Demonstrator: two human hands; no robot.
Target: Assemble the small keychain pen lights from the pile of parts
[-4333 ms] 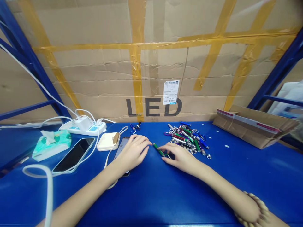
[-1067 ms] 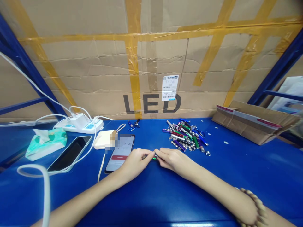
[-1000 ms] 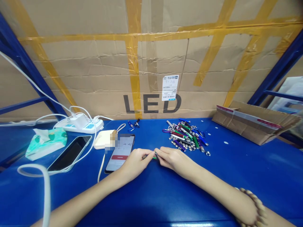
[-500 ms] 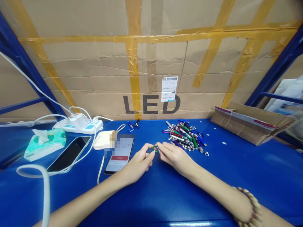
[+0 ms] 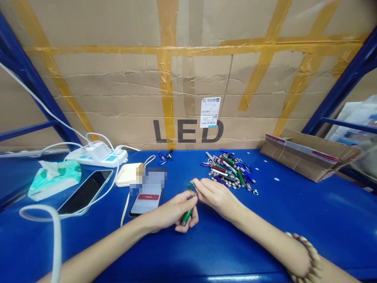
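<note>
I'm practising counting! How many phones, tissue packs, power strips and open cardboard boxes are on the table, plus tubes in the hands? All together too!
Flat rectangular phones: 2
Turquoise-and-white tissue pack: 1
Long white power strip: 1
Open brown cardboard box: 1
Slim green silver-tipped tube in the left hand: 1
Total: 6
</note>
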